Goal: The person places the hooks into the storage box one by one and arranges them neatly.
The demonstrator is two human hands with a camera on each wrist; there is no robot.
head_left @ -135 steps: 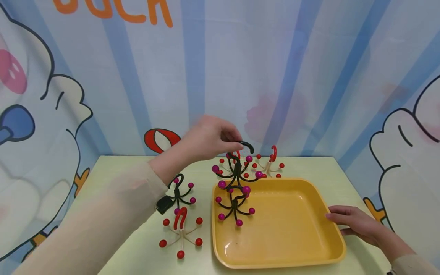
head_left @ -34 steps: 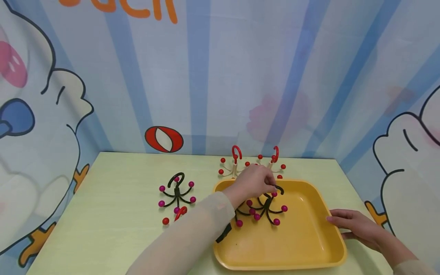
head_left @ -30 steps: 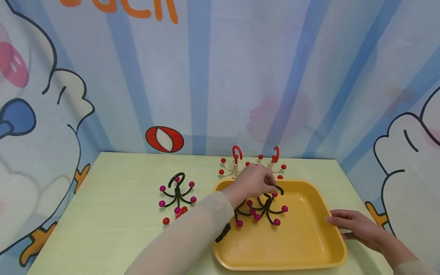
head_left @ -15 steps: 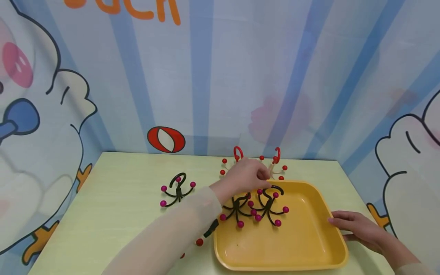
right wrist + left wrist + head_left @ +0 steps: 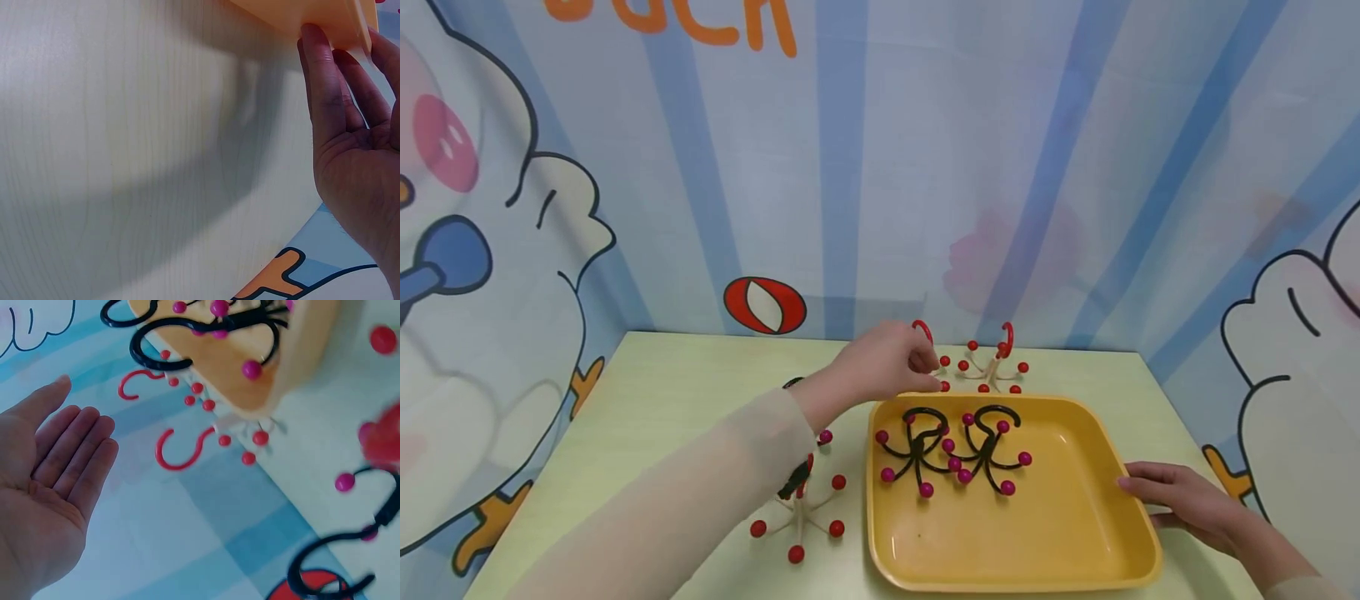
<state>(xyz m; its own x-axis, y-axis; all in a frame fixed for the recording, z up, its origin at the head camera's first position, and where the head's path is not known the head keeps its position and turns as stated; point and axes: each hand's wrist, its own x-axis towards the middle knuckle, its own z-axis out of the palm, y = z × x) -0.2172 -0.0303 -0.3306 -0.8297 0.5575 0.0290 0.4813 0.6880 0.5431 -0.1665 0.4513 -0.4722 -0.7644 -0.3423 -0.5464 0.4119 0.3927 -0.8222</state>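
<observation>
My left hand (image 5: 887, 362) hovers over the tray's far left corner, fingers loosely bent. In the left wrist view its palm and fingers hold nothing. Two black head massagers (image 5: 917, 446), with curled hook handles and magenta ball tips, stand side by side in the back left of the yellow tray (image 5: 1015, 581). My right hand (image 5: 1180, 500) grips the tray's right rim, thumb over the edge and fingers against the outside wall. A pale head massager (image 5: 800, 512) with red handle and red balls stands left of the tray. Another black head massager (image 5: 385, 515) is mostly hidden behind my left forearm.
Two more red-handled head massagers (image 5: 991, 373) stand behind the tray near the table's back edge; my left hand partly covers one. A printed curtain (image 5: 880, 167) rises behind the pale table (image 5: 692, 367).
My left hand carried a black head massager into the tray, set it right of the first, then let go and drew back left. The right hand stays on the rim.
</observation>
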